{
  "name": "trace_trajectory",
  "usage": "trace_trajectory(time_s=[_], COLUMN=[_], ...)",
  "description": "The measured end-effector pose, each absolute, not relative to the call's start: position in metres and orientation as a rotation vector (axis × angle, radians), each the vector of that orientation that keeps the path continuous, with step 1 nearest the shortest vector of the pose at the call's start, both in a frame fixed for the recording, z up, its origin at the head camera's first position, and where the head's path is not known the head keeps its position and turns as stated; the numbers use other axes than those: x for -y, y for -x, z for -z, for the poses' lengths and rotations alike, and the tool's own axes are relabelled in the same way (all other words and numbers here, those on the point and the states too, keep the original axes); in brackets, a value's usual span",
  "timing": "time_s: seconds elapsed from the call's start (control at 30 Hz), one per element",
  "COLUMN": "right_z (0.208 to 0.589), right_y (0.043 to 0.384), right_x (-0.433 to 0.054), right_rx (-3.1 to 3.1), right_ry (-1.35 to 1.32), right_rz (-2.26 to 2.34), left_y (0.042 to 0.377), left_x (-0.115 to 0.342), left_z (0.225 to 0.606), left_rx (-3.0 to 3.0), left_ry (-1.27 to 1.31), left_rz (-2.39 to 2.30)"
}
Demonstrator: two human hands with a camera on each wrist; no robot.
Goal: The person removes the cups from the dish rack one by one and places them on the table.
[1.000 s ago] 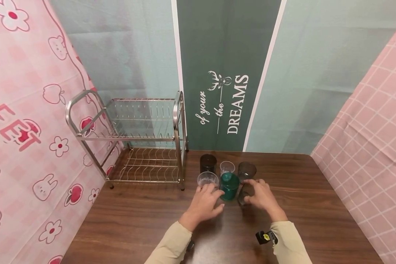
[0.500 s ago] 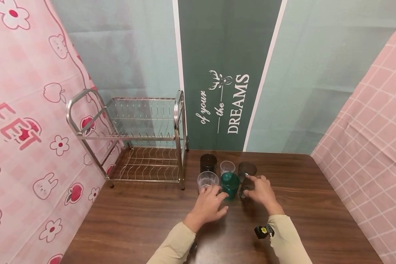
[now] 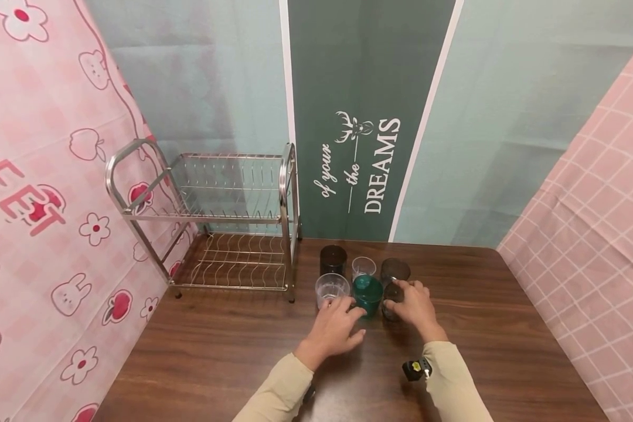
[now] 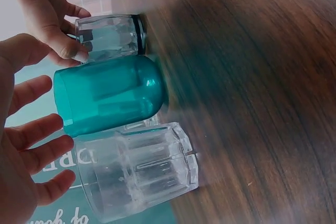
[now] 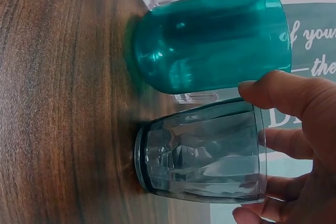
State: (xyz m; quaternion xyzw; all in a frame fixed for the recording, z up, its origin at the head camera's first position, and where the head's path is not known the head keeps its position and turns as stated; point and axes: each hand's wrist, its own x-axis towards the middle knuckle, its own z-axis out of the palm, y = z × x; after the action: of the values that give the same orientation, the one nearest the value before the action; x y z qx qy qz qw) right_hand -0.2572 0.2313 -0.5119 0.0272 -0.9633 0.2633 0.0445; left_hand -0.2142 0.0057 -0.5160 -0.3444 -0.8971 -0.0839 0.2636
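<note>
My right hand (image 3: 415, 306) grips a smoky grey glass (image 5: 205, 153) by its rim, thumb on one side and fingers on the other. This glass stands upright on the table, right beside a teal cup (image 5: 215, 40). My left hand (image 3: 331, 328) has its fingers spread and relaxed, holding nothing. In the left wrist view its fingertips hover near the rims of the teal cup and a clear glass (image 4: 139, 171). Behind these, in the head view, stand a dark brown glass (image 3: 333, 259), a smaller clear glass (image 3: 364, 266) and another dark grey glass (image 3: 395, 269).
A two-tier metal dish rack (image 3: 232, 221) stands at the back left of the wooden table (image 3: 485, 328). Patterned cloths hang along the back and both sides, with a pink flowered cloth (image 3: 95, 228) close to the rack.
My right hand has shifted slightly left and away from me, bringing the grey glass close alongside the teal cup. My left hand has moved a little to the right.
</note>
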Motion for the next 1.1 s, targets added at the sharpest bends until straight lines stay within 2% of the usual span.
trace_trajectory(time_s=[0.33, 0.6, 1.1], right_z=[0.507, 0.515, 0.524], right_y=[0.237, 0.227, 0.208], right_x=[-0.232, -0.225, -0.231], right_rx=[2.831, 2.608, 2.226], right_ry=[-0.069, -0.198, -0.383], right_rz=[-0.882, -0.900, -0.627], left_y=[0.209, 0.210, 0.205], left_x=[0.014, 0.038, 0.087], left_z=[0.507, 0.508, 0.506], left_rx=[2.463, 2.446, 2.395], left_ry=[0.879, 0.818, 0.650], left_rz=[0.260, 0.345, 0.511])
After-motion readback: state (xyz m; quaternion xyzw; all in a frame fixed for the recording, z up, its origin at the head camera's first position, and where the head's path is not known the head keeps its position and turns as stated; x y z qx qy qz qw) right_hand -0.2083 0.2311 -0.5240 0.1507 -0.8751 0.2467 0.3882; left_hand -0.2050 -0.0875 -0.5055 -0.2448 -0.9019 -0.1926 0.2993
